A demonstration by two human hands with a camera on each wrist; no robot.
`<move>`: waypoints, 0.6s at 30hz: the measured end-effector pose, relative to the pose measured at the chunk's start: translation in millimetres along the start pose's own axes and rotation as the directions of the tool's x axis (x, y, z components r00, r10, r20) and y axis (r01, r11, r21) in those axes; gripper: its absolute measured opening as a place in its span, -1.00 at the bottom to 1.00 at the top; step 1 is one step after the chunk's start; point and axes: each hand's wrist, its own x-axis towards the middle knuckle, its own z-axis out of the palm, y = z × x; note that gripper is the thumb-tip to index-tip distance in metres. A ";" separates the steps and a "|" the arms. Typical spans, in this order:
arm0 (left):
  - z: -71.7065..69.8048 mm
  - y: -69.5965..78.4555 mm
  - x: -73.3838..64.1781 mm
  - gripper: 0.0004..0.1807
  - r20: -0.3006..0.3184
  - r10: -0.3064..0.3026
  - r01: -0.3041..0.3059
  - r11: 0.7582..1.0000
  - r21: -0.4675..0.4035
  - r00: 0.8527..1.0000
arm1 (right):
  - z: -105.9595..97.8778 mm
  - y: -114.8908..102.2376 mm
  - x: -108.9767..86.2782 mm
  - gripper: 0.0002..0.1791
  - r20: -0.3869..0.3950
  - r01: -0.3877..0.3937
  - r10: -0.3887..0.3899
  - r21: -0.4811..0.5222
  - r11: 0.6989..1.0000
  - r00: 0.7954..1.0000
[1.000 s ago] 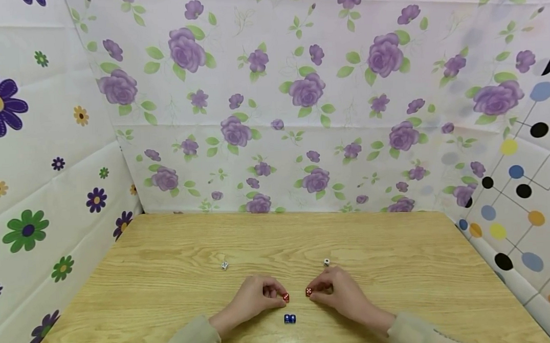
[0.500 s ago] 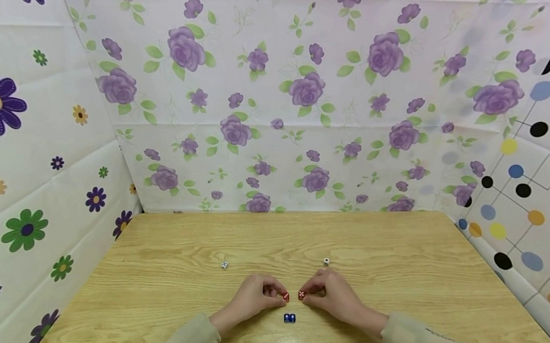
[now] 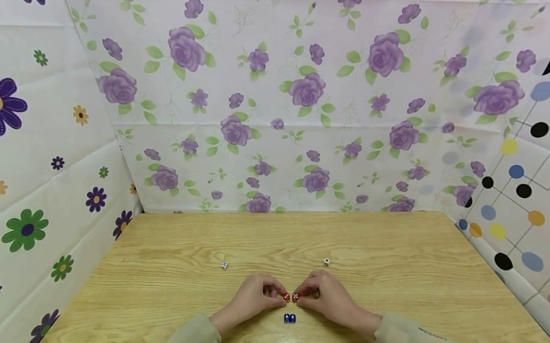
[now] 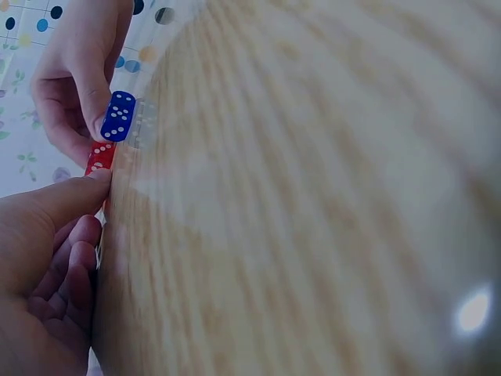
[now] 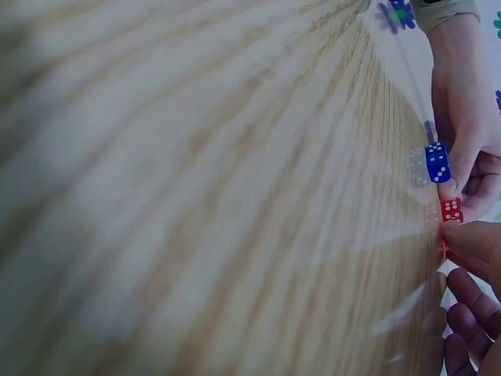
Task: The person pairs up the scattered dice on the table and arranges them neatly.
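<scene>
In the head view, my left hand pinches a red die between thumb and fingers, low over the tabletop. Facing it, my right hand pinches a second red die. Only a narrow gap shows between these two dice. Closer to me, a pair of blue dice lies side by side. From the left wrist view, a blue die stands in front of the fingertips and partly covers them. The right wrist view shows a red die beside the thumb; fingers hide part of it.
Farther back on the wooden table lie two white dice, one left and one right. A flowered cloth hangs behind the table, with patterned cloths at both sides.
My right hand has moved left with its red die, narrowing the space to the other red die. The left hand has stayed almost still, as have the blue and white dice.
</scene>
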 end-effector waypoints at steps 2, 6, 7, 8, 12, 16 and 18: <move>0.0 -0.1 -0.1 -0.87 0.001 0.002 -0.002 1.000 -0.003 1.000 | 1.1 -0.1 0.6 -0.87 0.002 0.004 -0.004 0.000 1.000 1.000; 0.3 -0.3 0.0 -0.87 0.003 0.007 -0.007 1.000 -0.007 1.000 | 2.8 -0.9 1.2 -0.87 0.004 0.004 -0.004 -0.005 1.000 1.000; 0.4 -0.5 0.1 -0.87 0.003 0.009 -0.009 1.000 -0.007 1.000 | 3.2 -1.1 1.2 -0.87 0.005 0.002 -0.002 -0.007 1.000 1.000; 0.5 -0.7 0.2 -0.87 0.004 0.010 -0.010 1.000 -0.008 1.000 | 3.5 -1.4 1.3 -0.88 0.004 0.003 -0.003 -0.007 1.000 1.000; 0.8 -1.9 0.7 -0.87 0.003 0.008 -0.008 1.000 -0.008 1.000 | 4.5 -2.9 2.0 -0.88 -0.001 0.008 -0.008 -0.004 1.000 1.000; 0.7 -2.9 1.0 -0.88 0.000 -0.001 0.001 1.000 -0.009 1.000 | 4.7 -4.0 3.0 -0.88 0.001 0.004 -0.004 -0.001 1.000 1.000; 0.7 -3.1 1.1 -0.87 -0.001 -0.003 0.003 1.000 -0.009 1.000 | 4.6 -4.1 3.2 -0.88 0.005 -0.001 0.001 0.001 1.000 1.000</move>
